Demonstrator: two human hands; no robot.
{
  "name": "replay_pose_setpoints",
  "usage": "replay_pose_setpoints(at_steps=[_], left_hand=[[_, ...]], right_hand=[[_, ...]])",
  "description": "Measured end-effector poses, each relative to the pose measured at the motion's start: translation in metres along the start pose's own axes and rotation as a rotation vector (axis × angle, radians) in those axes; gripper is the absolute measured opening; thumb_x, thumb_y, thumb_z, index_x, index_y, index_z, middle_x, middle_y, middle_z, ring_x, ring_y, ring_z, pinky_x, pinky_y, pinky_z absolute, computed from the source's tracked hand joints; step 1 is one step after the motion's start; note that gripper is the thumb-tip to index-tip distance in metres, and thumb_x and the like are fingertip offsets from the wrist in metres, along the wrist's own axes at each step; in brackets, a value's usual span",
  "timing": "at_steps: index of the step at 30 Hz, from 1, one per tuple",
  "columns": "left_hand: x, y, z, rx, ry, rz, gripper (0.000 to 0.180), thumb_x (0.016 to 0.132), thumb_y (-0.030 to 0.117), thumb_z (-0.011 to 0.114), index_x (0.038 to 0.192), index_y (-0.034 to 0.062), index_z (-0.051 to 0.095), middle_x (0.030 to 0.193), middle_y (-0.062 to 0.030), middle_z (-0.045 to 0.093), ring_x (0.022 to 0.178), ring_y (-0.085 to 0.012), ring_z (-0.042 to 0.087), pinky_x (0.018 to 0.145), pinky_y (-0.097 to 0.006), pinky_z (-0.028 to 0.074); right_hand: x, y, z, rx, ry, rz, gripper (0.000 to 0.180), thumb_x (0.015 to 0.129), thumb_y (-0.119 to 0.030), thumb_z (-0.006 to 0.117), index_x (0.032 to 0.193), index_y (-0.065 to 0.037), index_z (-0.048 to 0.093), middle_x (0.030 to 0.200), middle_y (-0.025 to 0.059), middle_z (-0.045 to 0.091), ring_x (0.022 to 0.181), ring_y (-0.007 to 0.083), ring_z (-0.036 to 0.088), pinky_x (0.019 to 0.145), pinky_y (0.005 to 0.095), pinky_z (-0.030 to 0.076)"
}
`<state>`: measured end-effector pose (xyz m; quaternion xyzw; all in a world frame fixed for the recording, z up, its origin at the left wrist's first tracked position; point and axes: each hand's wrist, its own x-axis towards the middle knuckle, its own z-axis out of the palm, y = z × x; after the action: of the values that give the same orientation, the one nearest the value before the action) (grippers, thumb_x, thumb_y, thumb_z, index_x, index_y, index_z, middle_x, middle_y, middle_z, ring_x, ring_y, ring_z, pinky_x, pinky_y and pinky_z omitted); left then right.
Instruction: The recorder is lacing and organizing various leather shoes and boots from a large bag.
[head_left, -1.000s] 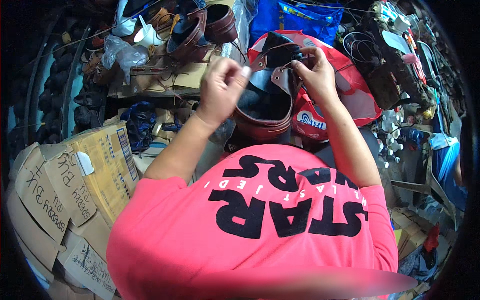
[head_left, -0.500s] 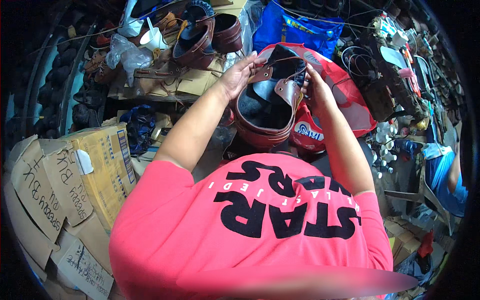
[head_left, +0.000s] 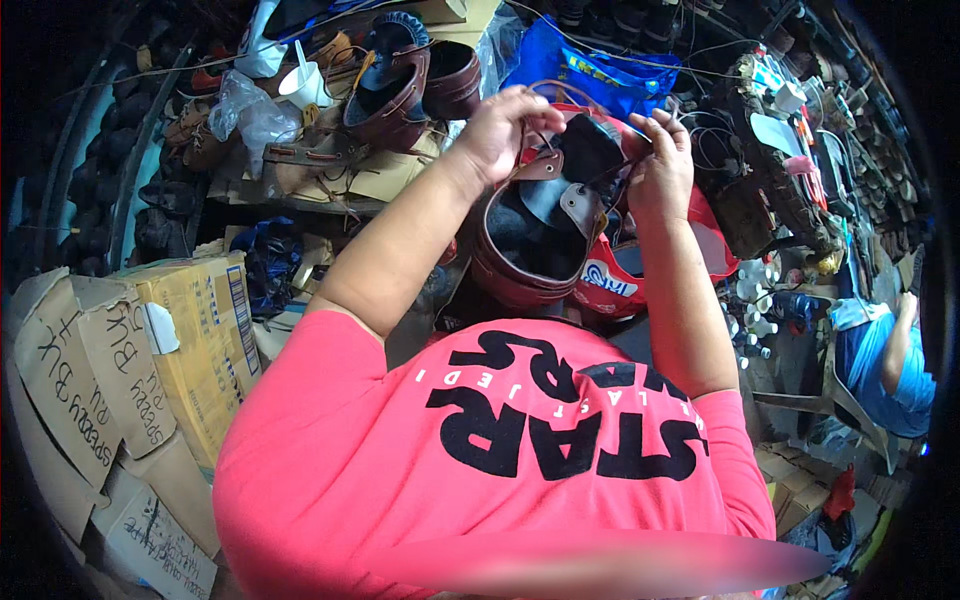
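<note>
A dark reddish-brown leather shoe (head_left: pixel 528 290) with a black lining is in front of my chest, its opening facing up. Its two eyelet flaps (head_left: pixel 578 207) stand apart over the black tongue. A thin brown leather shoelace (head_left: pixel 575 86) arcs above the far end of the shoe. On the left, my left hand (head_left: pixel 505 130) is closed in a pinch on the lace. At the other side, my right hand (head_left: pixel 661 165) is raised with fingers bent together, and a strand of lace runs up toward it from the flaps. Where its fingertips meet, the lace is hard to see.
A red bag (head_left: pixel 708 235) lies beyond and right of the shoe, with a blue bag (head_left: pixel 605 70) behind it. More brown shoes (head_left: pixel 385 110) and a white cup (head_left: pixel 305 85) stand far left. Cardboard boxes (head_left: pixel 195 340) are at left. A person in blue (head_left: pixel 885 370) is at far right.
Both hands have come off the shoe's sides and risen above it, moving apart. The shoelace is drawn up into a loop. The shoe now sits slightly lower.
</note>
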<state>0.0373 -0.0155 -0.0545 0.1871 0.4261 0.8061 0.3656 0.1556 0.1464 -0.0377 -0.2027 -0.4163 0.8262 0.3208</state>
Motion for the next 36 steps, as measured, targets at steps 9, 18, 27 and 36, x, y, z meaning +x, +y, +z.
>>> replay_pose_setpoints(at_steps=[9, 18, 27, 36], left_hand=[[-0.001, 0.053, 0.106, 0.856, -0.480, 0.421, 0.024, 0.092, 0.022, 0.054, 0.088, -0.0012, 0.058, 0.079, -0.0074, 0.061, 0.079, -0.0128, 0.058, 0.076, -0.029, 0.047], [-0.015, 0.064, 0.064, 1.284, -0.575, -0.071, 0.057, 0.069, 0.020, 0.076, 0.120, 0.0049, 0.055, 0.106, -0.0067, 0.064, 0.098, -0.0137, 0.059, 0.087, -0.029, 0.047], [-0.046, 0.059, 0.045, 1.449, -0.235, 0.324, 0.027, 0.078, 0.007, 0.067, 0.104, 0.0021, 0.062, 0.084, -0.0165, 0.066, 0.077, -0.0177, 0.065, 0.072, -0.029, 0.049], [-0.061, 0.073, 0.059, 1.206, -0.640, 0.319, 0.027, 0.084, 0.029, 0.065, 0.081, 0.0024, 0.065, 0.073, -0.0092, 0.060, 0.071, -0.0199, 0.058, 0.068, -0.032, 0.045]], right_hand=[[-0.028, -0.006, 0.028, -0.871, -0.833, -0.031, 0.040, 0.083, -0.013, 0.064, 0.120, -0.004, 0.054, 0.117, 0.0084, 0.057, 0.102, 0.0130, 0.054, 0.086, 0.0298, 0.044], [-0.037, -0.026, 0.024, -1.079, -0.897, -0.397, 0.020, 0.086, -0.010, 0.057, 0.104, -0.002, 0.062, 0.099, 0.0135, 0.063, 0.091, 0.0222, 0.060, 0.077, 0.0318, 0.048], [-0.042, -0.026, 0.036, -0.914, -0.783, -0.009, 0.020, 0.093, -0.014, 0.054, 0.109, -0.003, 0.060, 0.089, 0.0057, 0.063, 0.076, 0.0110, 0.058, 0.068, 0.0262, 0.048], [-0.020, -0.021, 0.014, -0.571, -0.853, -0.061, 0.012, 0.091, 0.000, 0.054, 0.102, 0.000, 0.054, 0.091, 0.0072, 0.063, 0.086, 0.0128, 0.061, 0.077, 0.0252, 0.050]])
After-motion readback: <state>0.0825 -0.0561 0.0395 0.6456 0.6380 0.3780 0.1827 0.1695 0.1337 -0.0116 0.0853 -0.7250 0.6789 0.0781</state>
